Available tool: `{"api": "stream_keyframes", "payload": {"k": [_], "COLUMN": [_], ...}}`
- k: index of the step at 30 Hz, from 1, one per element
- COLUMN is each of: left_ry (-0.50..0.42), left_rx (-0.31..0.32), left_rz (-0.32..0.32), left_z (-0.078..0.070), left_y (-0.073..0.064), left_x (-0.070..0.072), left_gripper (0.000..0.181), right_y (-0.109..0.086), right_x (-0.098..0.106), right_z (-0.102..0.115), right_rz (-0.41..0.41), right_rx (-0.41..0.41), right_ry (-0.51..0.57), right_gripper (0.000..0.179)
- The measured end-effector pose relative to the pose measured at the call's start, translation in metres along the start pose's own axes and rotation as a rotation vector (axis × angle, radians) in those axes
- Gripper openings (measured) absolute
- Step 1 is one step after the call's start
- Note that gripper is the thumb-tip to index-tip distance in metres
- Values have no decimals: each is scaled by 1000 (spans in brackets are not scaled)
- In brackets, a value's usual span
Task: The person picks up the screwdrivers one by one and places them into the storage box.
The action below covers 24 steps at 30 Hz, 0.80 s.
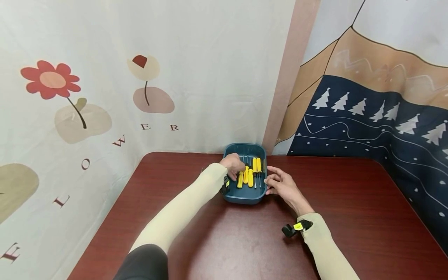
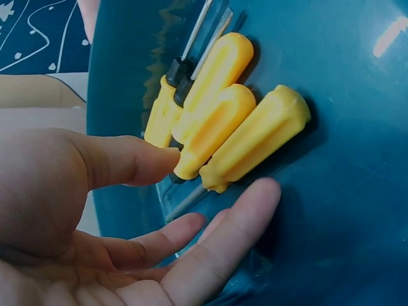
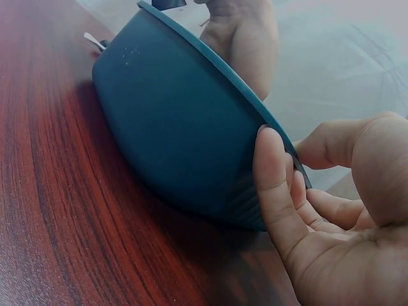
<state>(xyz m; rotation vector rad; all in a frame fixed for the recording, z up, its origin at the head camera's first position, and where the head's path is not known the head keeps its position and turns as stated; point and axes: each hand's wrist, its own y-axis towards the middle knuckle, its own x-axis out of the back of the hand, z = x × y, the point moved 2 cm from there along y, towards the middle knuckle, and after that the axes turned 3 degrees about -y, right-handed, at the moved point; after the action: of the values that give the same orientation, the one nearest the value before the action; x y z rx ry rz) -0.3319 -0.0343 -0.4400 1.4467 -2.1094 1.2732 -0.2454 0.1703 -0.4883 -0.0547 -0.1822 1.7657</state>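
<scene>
A dark teal plastic tray [image 1: 244, 200] stands at the far side of the table with several yellow-handled screwdrivers [image 1: 250, 178] lying in it. My left hand [image 1: 233, 163] reaches in over the tray's left side. In the left wrist view its thumb [image 2: 137, 159] is right at the lower end of one yellow handle [image 2: 220, 127]. The fingers [image 2: 223, 245] are spread apart from the thumb, beside the nearest screwdriver [image 2: 261, 137]. At the tray's right side, my right hand [image 1: 284, 187] pinches the rim [image 3: 239, 86] between thumb and fingers.
Outside the tray, on its left, a small metal tip [image 3: 94, 41] shows above the table. The reddish-brown table [image 1: 350, 202] backs onto a printed curtain [image 1: 210, 77]. A dark blue printed cloth [image 1: 350, 136] hangs at the right.
</scene>
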Motion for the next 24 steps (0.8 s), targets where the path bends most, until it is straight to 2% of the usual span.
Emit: {"api": "stream_keyframes", "payload": {"k": [8,11,16,24], "left_ry": [17,31,87,143], "left_rx": [-23,-32,-78,-207], "left_rz": [8,10,10,-40], "left_z": [-2,-3,-5,-1], "left_y": [-9,-12,-17,-24], "left_x": [6,7,7,6], "left_gripper": [63,63,50,68], "right_y": [-1,-1,0,-1], "right_x": [-1,0,0,-1], "right_z": [1,0,0,0], "right_rz": [-2,-1,0,-2], "right_rx": [-4,-4,-2,-10], "right_ry": [3,2,0,-6], "right_gripper": [61,61,61,60]}}
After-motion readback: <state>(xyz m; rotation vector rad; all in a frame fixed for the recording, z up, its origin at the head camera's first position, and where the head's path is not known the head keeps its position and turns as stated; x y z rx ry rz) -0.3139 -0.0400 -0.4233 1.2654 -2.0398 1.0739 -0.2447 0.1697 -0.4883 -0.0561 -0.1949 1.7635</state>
